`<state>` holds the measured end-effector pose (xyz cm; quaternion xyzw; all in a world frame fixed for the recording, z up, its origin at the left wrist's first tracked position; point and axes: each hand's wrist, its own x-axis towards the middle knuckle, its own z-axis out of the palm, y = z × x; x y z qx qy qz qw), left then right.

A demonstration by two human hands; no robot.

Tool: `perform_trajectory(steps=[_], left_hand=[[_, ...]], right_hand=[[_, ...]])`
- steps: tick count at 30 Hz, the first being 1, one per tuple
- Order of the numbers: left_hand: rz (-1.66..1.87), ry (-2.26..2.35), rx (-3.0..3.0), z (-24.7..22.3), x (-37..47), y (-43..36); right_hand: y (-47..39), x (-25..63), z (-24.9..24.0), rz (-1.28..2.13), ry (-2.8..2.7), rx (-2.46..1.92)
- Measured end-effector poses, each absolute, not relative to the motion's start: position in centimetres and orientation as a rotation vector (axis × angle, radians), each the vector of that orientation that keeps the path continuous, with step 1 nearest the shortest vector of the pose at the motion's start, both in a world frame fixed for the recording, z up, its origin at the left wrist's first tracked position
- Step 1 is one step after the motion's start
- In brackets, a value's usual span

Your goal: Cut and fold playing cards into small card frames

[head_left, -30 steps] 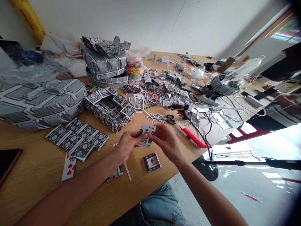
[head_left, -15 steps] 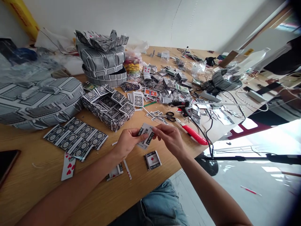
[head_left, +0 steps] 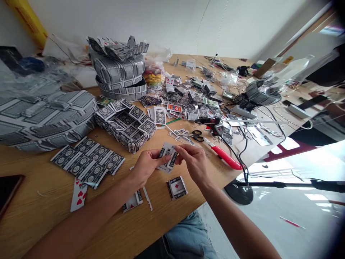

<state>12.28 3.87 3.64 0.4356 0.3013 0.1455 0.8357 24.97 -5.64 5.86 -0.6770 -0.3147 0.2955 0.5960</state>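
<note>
Between both hands, above the wooden table, is a playing card (head_left: 167, 166) with dark patterned strips along its sides. My left hand (head_left: 147, 164) pinches its left side, thumb on top. At the upper right corner, my right hand (head_left: 192, 160) grips the same card between thumb and fingers. Below the hands lies a small square frame of folded cards (head_left: 177, 187) with a red diamond inside. Another folded-card frame (head_left: 134, 202) sits partly behind my left forearm, with a thin card strip (head_left: 147, 198) beside it.
Left of the hands are an open box woven from cards (head_left: 126, 124) and a flat card panel (head_left: 87, 158). Scissors (head_left: 196, 135), a red-handled cutter (head_left: 225, 157) and a glue gun (head_left: 211, 124) lie to the right. A large heap of cards (head_left: 188, 97) spreads behind.
The view has shifted slightly, so the table things appear a little lower and further right. Both hands keep hold of the card, which has tilted slightly.
</note>
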Motion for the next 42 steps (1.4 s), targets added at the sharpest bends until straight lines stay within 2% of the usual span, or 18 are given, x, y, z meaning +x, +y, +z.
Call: perform_trajectory(steps=[8, 13, 17, 24, 28, 32, 36, 42], left_hand=[[0.285, 0.650, 0.856, 3.1, 12.4, 3.9], [0.322, 0.673, 0.780, 2.6, 12.5, 4.0], [0.308, 0.663, 0.739, 2.6, 12.4, 3.9], [0.189, 0.610, 0.762, 2.5, 12.4, 3.7], [0.261, 0.603, 1.240, 2.2, 12.2, 4.6], [0.481, 0.646, 1.686, 1.5, 12.0, 4.4], [0.652, 0.283, 2.434, 0.7, 11.8, 3.3], [0.694, 0.167, 2.747, -0.4, 11.6, 3.2]], right_hand=[[-5.7, 25.1, 4.4, 0.622, -0.843, -1.576], [-7.4, 25.3, 4.6, 0.033, -1.330, -1.647], [-8.5, 25.8, 4.4, -0.017, -1.874, -1.580], [-9.3, 27.1, 2.4, -0.200, -2.109, -1.533], [-9.6, 28.3, 1.5, -0.244, -1.973, -1.601], [-9.6, 29.4, 0.7, -0.269, -1.874, -1.669], [-9.6, 29.6, 0.3, -0.180, -1.946, -1.659], [-9.6, 29.6, 0.4, -0.090, -1.973, -1.680]])
